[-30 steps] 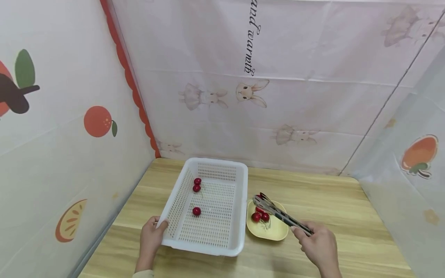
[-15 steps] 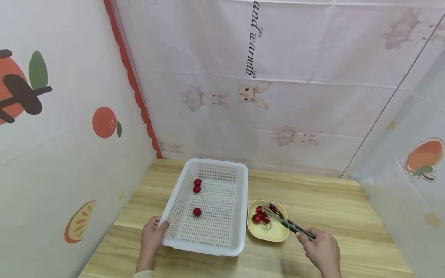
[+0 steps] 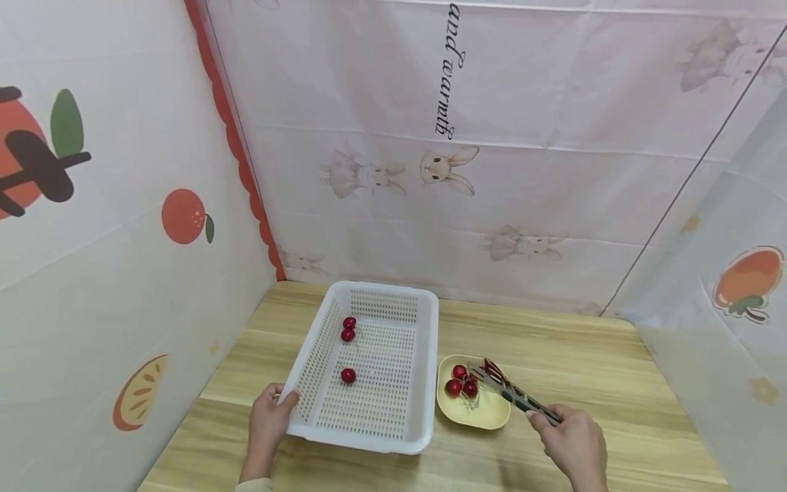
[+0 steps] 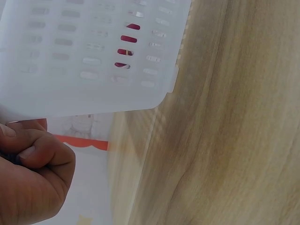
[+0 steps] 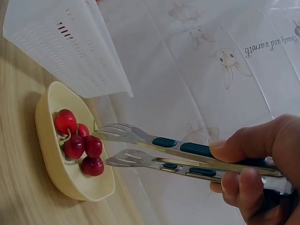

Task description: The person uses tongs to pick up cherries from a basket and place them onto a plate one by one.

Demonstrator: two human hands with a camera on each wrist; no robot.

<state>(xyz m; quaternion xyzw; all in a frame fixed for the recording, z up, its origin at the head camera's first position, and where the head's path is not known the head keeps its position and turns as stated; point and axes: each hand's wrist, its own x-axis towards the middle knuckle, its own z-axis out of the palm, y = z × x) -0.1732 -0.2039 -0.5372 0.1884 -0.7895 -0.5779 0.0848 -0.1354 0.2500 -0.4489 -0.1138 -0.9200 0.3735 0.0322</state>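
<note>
Right hand point(image 3: 574, 439) gripping metal tongs point(image 5: 194, 148), tips apart, up close to five cherries point(image 5: 93, 146) in yellow dish point(image 3: 481, 414); contact, cannot tell! White basket point(image 3: 430, 376), now, just left of dish, three more cherries point(image 3: 348, 375) inside, two of them together. Left hand point(image 3: 269, 412) pinching basket rim, on side farthest from dish. Wooden table point(image 3: 615, 383) beneath dish and basket.

Metal tongs point(image 5: 164, 142) — parted — beside red cherries point(image 5: 74, 146) in yellow bowl point(image 3: 490, 412)

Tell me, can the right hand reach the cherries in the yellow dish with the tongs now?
Likely yes: the right hand holds the tongs spread open close to the cherries, and nothing visible blocks the way into the open yellow dish.
</note>
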